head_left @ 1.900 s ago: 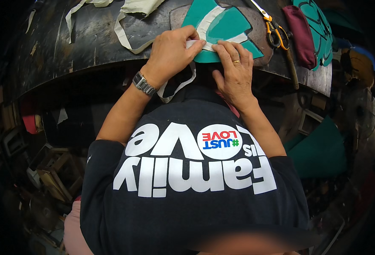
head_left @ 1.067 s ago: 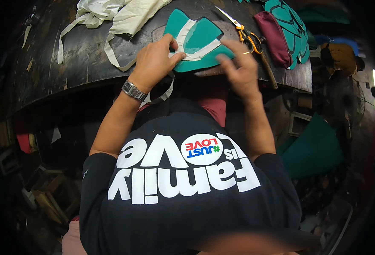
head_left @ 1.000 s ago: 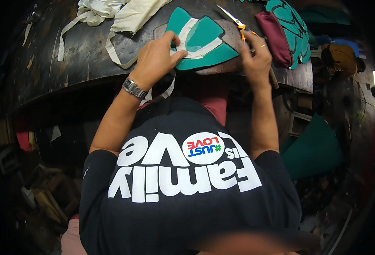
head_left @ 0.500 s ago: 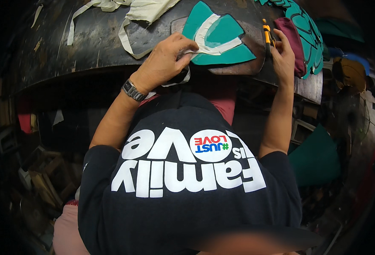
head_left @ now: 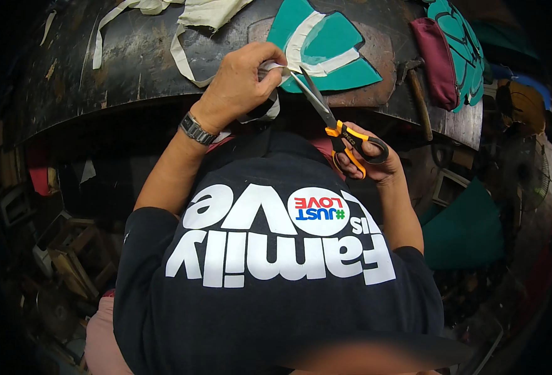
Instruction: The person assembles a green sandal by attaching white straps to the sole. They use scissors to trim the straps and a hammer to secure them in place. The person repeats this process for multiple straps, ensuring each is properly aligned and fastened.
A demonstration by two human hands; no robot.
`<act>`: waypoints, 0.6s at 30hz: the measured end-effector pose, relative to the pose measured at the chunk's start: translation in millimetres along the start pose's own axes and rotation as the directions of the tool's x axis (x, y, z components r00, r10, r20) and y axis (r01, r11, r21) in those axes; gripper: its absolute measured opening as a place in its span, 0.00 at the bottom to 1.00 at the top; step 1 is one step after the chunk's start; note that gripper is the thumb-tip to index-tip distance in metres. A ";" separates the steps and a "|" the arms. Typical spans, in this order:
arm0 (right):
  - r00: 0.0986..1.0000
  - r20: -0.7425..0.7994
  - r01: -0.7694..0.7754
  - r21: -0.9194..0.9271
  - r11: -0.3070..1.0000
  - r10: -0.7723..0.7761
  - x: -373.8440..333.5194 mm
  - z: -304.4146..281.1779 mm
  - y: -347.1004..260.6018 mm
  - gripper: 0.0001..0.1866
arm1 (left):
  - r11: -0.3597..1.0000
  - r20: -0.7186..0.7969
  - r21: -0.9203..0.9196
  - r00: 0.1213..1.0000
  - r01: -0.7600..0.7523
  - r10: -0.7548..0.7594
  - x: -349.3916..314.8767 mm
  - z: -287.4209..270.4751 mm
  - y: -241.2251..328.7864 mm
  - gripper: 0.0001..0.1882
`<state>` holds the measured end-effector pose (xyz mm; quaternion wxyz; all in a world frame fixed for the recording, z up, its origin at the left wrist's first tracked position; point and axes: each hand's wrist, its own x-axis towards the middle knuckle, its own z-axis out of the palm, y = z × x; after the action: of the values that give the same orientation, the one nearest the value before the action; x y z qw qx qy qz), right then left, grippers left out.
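Note:
My left hand (head_left: 249, 76) pinches the loose end of a white fabric tape (head_left: 327, 64) at the left side of a green cut piece (head_left: 329, 44). That tape lies in a bent line across the piece. My right hand (head_left: 368, 154) is closed around the orange and black handles of a pair of scissors (head_left: 321, 103). The blades are spread, and their tips reach the tape close to my left fingers. More of the strip hangs below my left hand over the table's edge.
The dark table (head_left: 144, 56) carries a cream cloth (head_left: 212, 12) with trailing strips. Under the green piece is a brown slab (head_left: 381, 50). A hammer (head_left: 418, 100), a maroon pouch (head_left: 435, 62) and a stack of green cut pieces (head_left: 462, 47) lie to the right.
The scissors have come off the table's right side in my right hand, with blades spread at the tape. My left hand keeps its pinch. The hammer is now uncovered.

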<state>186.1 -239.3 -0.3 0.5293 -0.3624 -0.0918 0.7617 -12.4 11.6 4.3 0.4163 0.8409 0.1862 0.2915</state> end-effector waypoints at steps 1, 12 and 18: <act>1.000 0.014 0.011 0.024 1.000 -0.012 2.3 -1.9 0.9 0.43 | 1.000 0.008 0.007 1.000 0.002 -0.002 0.0 -0.4 0.2 0.09; 0.997 0.068 -0.059 0.255 0.965 0.043 1.0 -10.2 4.6 0.39 | 0.997 0.009 -0.051 0.998 0.061 -0.061 0.4 -1.1 0.7 0.08; 1.000 0.022 -0.005 0.158 0.987 0.002 5.9 -9.8 -0.1 0.40 | 0.999 0.065 0.041 0.998 0.000 -0.003 1.3 -3.1 -3.8 0.08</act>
<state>191.5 -236.5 -10.1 0.5540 -0.3109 -0.0363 0.7714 -13.6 16.4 3.2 0.4050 0.8581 0.1793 0.2598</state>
